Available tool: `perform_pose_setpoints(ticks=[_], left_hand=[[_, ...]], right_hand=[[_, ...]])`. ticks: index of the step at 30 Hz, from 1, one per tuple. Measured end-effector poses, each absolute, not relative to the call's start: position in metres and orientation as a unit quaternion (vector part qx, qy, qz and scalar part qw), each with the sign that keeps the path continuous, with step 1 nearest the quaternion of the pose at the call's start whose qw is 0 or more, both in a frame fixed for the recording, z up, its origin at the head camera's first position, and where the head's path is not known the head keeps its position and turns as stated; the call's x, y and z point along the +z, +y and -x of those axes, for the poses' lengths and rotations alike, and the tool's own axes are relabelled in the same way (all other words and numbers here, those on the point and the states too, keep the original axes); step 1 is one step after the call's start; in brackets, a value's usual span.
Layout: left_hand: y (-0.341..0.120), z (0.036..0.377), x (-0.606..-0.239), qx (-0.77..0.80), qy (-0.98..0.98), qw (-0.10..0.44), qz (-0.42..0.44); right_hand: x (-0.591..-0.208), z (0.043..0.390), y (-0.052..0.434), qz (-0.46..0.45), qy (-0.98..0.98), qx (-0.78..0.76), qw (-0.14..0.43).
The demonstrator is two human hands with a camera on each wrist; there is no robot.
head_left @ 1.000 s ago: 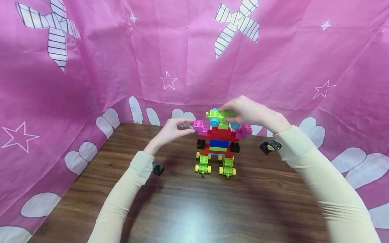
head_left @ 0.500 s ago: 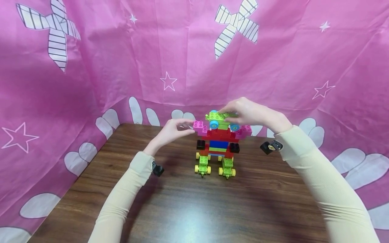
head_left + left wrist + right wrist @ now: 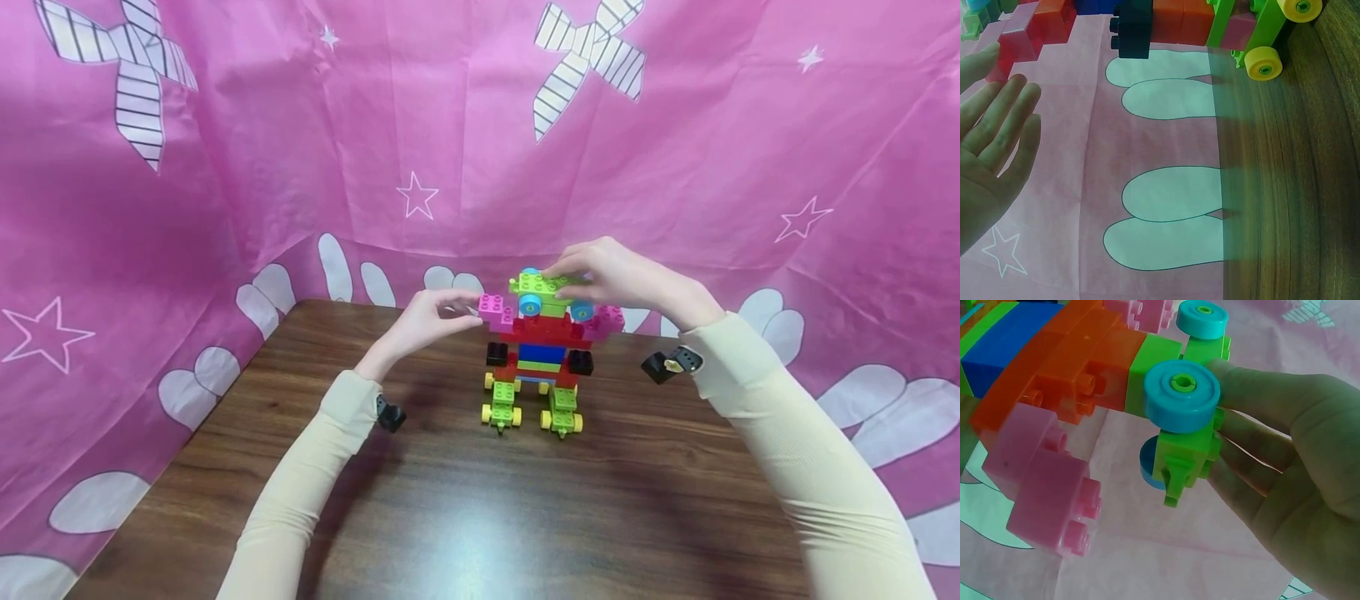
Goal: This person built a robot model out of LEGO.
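Right hand [image 3: 626, 279] grip pinching green wheeled piece [image 3: 1188, 434] atop brick figure [image 3: 538, 354], left hand [image 3: 423, 321] fingers straight, touching pink arm block [image 3: 495, 310], figure standing on counter [image 3: 480, 500]

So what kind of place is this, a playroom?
Probably a small staged tabletop play corner: a dark wooden table, a pink star-printed plastic sheet backdrop, and a colourful toy-brick robot figure being handled.

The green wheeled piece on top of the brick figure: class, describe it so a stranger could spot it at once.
On the brown table stands a brick figure. At its top, pinched by the right hand, sits the green wheeled piece. It alone has blue wheels; the green feet below have yellow ones.
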State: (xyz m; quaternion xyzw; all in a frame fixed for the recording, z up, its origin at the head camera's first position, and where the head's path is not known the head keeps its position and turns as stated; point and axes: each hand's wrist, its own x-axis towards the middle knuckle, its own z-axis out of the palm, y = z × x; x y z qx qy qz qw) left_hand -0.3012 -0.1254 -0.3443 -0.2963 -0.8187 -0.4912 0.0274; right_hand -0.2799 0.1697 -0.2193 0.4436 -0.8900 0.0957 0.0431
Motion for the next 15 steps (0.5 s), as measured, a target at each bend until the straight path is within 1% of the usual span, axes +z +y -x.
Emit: perform_pose_setpoints(ticks=[15], left_hand=[[-0.1251, 0.3021, -0.3432, -0.489, -0.821, 0.029, 0.293]], right_hand=[[-0.2236, 0.2820, 0.1682, -0.446, -0.887, 0.111, 0.049]])
